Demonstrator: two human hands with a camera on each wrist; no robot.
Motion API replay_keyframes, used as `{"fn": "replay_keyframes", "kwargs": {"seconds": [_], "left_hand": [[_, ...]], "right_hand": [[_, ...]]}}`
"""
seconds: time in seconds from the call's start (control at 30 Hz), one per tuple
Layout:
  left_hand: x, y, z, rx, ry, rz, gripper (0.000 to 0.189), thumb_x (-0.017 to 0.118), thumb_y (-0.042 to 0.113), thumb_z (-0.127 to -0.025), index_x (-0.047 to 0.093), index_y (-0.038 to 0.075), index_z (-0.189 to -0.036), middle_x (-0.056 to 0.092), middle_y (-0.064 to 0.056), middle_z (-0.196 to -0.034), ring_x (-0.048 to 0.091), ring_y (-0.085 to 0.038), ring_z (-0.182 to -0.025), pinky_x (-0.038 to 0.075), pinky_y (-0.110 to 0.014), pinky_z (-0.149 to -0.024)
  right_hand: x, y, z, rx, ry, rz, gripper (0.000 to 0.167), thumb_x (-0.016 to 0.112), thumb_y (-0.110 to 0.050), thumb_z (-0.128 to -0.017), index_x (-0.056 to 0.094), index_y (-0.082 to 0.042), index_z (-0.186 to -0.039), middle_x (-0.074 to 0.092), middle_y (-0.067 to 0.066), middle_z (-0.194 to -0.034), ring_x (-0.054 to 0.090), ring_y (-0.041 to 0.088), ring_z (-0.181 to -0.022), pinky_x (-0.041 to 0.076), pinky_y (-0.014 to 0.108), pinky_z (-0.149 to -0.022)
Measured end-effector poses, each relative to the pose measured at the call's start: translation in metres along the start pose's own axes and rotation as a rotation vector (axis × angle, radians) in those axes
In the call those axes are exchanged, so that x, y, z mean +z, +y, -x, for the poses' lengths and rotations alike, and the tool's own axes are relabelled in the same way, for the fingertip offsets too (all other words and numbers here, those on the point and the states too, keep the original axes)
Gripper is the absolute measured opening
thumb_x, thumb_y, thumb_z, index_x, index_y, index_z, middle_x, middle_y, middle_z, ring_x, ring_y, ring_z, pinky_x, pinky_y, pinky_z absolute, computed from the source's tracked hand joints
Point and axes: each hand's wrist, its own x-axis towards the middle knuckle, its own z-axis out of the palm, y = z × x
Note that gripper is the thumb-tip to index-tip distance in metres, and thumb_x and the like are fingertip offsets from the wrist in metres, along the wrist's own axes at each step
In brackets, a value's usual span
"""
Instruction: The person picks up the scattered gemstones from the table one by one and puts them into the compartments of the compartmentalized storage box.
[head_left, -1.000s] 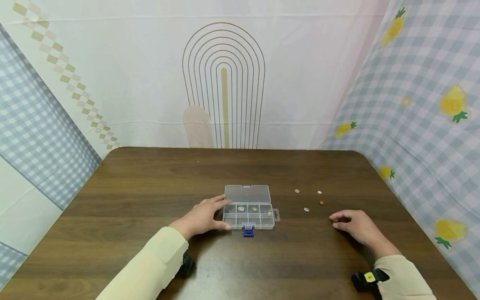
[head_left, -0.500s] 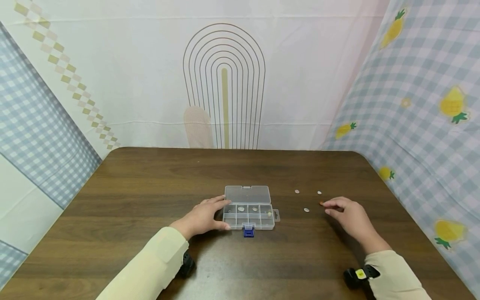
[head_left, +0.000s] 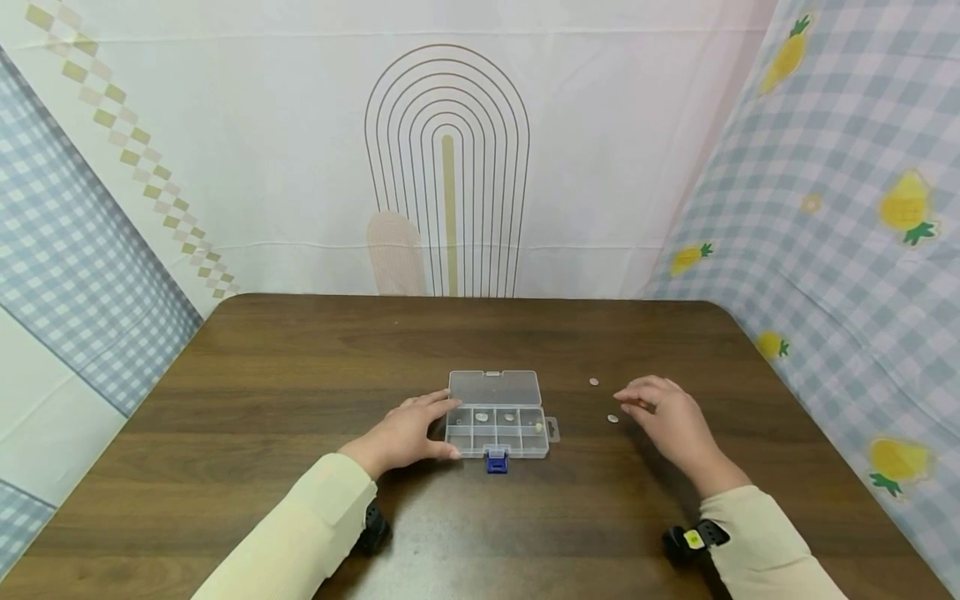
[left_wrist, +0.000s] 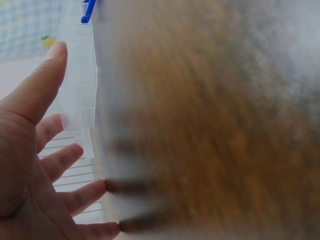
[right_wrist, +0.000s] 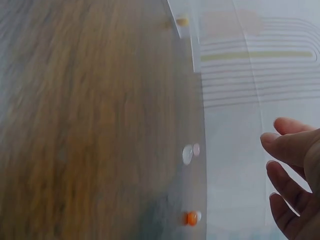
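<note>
A clear plastic compartment box [head_left: 497, 443] with a blue latch [head_left: 497, 463] stands with its lid [head_left: 495, 388] raised at the back. Small pale pieces and a yellowish bead [head_left: 538, 427] lie in its rear compartments. My left hand [head_left: 401, 432] rests at the box's left side, thumb and fingers spread along it. My right hand [head_left: 675, 427] hovers over the loose pieces with bent fingers, nothing visible between them. Near it lie a pinkish disc [head_left: 594, 382], a whitish disc [head_left: 612, 419] and an orange bead [right_wrist: 192, 218] with a pale piece [right_wrist: 199, 216] behind it.
The dark wooden table [head_left: 300, 358] ends at a white patterned cloth [head_left: 300, 167] behind. A checked cloth with pineapples [head_left: 847, 250] hangs on the right. A hanging tab [head_left: 552, 429] sticks out from the box's right side.
My right hand has moved left and away from me, passing over the orange bead and now covering one pale piece in the head view. My left hand and the box have stayed put.
</note>
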Motion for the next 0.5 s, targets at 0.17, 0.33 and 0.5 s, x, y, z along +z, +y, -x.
{"fn": "replay_keyframes", "kwargs": {"seconds": [0.17,0.33,0.5], "left_hand": [[-0.001,0.000,0.000,-0.003,-0.001,0.006,0.075,0.076,0.040,-0.082,0.047,0.012,-0.144,0.035,-0.014,-0.153,0.033,-0.043,-0.137,0.026,-0.063,-0.106],[0.000,0.000,0.000,-0.005,-0.002,0.008,0.075,0.076,0.040,-0.082,0.046,0.012,-0.145,0.034,-0.014,-0.153,0.033,-0.043,-0.137,0.026,-0.063,-0.106],[0.000,0.000,0.000,-0.002,-0.001,0.004,0.075,0.075,0.041,-0.082,0.046,0.012,-0.145,0.035,-0.014,-0.153,0.033,-0.043,-0.137,0.026,-0.062,-0.107]], "right_hand": [[0.005,-0.009,-0.007,-0.054,0.014,0.030,0.018,0.077,0.002,-0.077,0.077,-0.007,-0.092,0.068,0.004,-0.095,0.060,0.025,-0.088,0.051,0.043,-0.074],[0.010,-0.017,-0.011,-0.095,0.018,0.036,0.019,0.077,0.001,-0.077,0.077,-0.008,-0.093,0.069,0.004,-0.095,0.061,0.025,-0.091,0.051,0.045,-0.078],[0.015,-0.024,-0.016,-0.122,0.013,0.037,0.019,0.077,0.000,-0.077,0.077,-0.009,-0.094,0.069,0.004,-0.097,0.061,0.025,-0.093,0.051,0.045,-0.079]]}}
